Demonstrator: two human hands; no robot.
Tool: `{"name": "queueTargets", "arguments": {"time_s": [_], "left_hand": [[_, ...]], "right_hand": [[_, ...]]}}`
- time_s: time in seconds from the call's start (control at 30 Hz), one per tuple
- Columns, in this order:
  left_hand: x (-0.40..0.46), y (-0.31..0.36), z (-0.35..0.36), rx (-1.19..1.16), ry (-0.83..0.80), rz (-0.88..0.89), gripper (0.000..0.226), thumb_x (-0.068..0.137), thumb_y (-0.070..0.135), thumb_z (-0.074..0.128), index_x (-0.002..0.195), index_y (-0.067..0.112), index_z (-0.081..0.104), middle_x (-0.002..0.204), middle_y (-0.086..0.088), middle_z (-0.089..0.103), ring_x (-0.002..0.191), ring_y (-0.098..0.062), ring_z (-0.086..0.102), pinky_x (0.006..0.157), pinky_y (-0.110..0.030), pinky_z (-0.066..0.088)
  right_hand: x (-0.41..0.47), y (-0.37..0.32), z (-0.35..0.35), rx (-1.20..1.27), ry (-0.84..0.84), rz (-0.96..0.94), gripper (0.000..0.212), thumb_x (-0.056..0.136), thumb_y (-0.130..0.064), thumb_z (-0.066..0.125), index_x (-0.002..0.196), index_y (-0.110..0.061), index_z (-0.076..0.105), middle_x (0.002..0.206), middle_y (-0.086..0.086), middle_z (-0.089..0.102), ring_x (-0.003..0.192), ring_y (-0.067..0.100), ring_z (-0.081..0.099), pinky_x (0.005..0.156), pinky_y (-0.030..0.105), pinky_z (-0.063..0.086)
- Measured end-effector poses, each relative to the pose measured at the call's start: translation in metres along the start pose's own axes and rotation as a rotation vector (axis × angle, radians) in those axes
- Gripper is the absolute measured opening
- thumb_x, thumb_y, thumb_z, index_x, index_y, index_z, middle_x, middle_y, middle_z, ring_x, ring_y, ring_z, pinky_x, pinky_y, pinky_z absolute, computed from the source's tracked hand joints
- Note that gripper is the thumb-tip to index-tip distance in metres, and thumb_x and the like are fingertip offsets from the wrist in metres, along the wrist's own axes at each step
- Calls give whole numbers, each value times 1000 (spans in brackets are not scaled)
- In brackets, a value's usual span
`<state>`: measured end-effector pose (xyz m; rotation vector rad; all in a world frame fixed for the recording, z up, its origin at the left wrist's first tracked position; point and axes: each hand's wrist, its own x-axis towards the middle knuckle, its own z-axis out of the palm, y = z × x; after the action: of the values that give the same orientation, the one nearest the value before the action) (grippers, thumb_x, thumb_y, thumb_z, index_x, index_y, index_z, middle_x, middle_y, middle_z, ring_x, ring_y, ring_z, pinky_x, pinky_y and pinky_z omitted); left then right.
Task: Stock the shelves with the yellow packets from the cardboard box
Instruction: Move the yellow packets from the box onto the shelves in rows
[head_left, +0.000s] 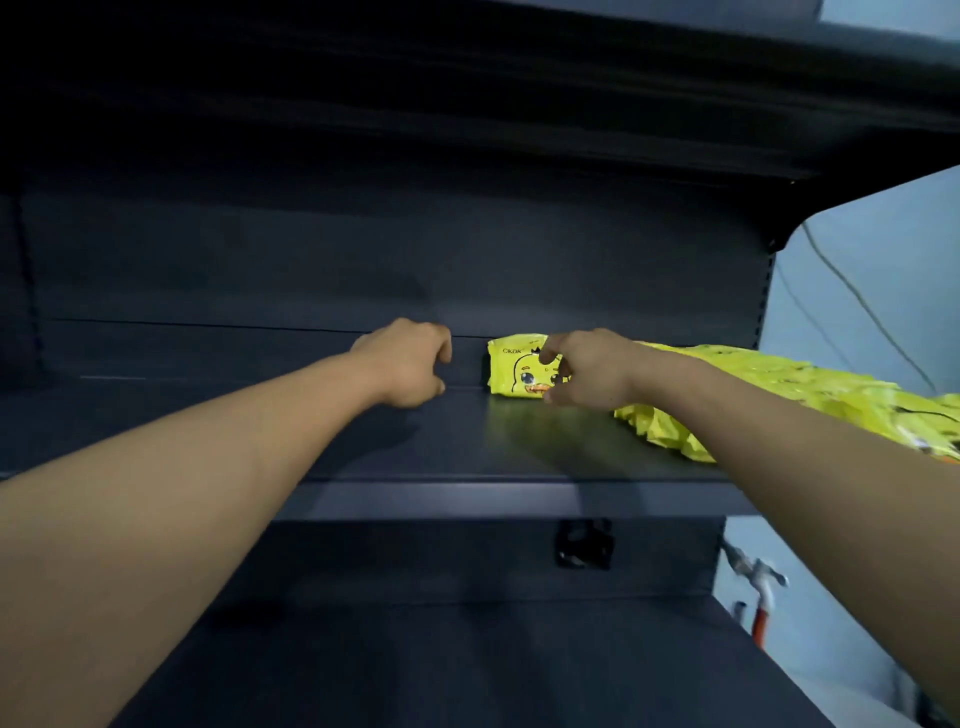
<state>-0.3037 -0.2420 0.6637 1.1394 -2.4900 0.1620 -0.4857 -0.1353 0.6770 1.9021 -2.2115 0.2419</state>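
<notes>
While the right hand (582, 371) pinches the upright yellow packet (519, 371) at the shelf's (415, 441) back edge, the left hand (410, 364) hovers beside it, curled, holding nothing. Let go carelessly, the packet may topple forward, or the slumped row of packets (769, 400) toward the shelf's right end may slide.

Two bare forearms come into view from the bottom corners, one from the lower left and one from the lower right, each narrowing toward the wrist. No sleeve, cuff or glove covers either arm as far back as the edges of the view. The left hand (408, 364) carries no ring, watch or band that can be seen, and the wrist behind it is plain. The right hand (582, 370) is likewise bare, with short fingernails just visible on its fingertips (546, 357). No tattoos, marks or plasters show on either arm. The rest of the person lies out of view.
</notes>
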Motion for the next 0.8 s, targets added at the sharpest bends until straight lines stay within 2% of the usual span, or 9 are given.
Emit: {"name": "queueTargets", "arguments": {"time_s": [0.17, 0.27, 0.37, 0.43, 0.53, 0.8], "left_hand": [[-72, -3, -14, -65, 14, 57, 31, 88, 27, 61, 117, 23, 53, 117, 1, 57, 107, -22, 53, 84, -35, 47], [-113, -1, -16, -139, -12, 76, 29, 89, 26, 61, 116, 24, 53, 112, 2, 58, 103, -20, 54, 84, -38, 49], [-151, 0, -14, -164, -46, 94, 30, 90, 25, 61, 118, 24, 52, 111, 4, 57, 101, -17, 53, 79, -34, 46], [-173, -2, -10, -195, -60, 96, 29, 90, 25, 61, 117, 24, 52, 112, 4, 57, 103, -17, 54, 83, -38, 49], [-203, -8, 2, -203, -102, 94, 28, 89, 26, 62, 116, 24, 53, 111, 6, 57, 104, -16, 54, 85, -38, 49], [-272, -39, 87, -151, -346, -33, 29, 88, 26, 61, 116, 24, 53, 112, 5, 57, 101, -15, 55, 83, -36, 50]], "right_hand": [[-60, -51, 2, 55, 33, 30, 51, 86, -29, 60, 133, -17, 45, 127, 7, 55, 112, 25, 52, 85, 28, 42], [-94, -81, 7, 77, 17, 35, 52, 87, -30, 62, 133, -15, 45, 128, 9, 53, 115, 27, 50, 91, 30, 42], [-122, -106, 22, 105, -42, 17, 53, 88, -33, 62, 134, -14, 43, 129, 8, 53, 117, 26, 49, 93, 31, 42], [-135, -117, 38, 136, -79, 10, 54, 87, -34, 63, 134, -15, 43, 129, 9, 53, 114, 26, 51, 87, 28, 41], [-154, -133, 67, 191, -157, -4, 56, 87, -32, 63, 135, -13, 42, 133, 9, 49, 118, 25, 48, 86, 24, 37], [-184, -159, 163, 336, -400, -64, 57, 89, -30, 61, 138, -12, 38, 134, 10, 47, 119, 25, 48, 84, 22, 35]]}}
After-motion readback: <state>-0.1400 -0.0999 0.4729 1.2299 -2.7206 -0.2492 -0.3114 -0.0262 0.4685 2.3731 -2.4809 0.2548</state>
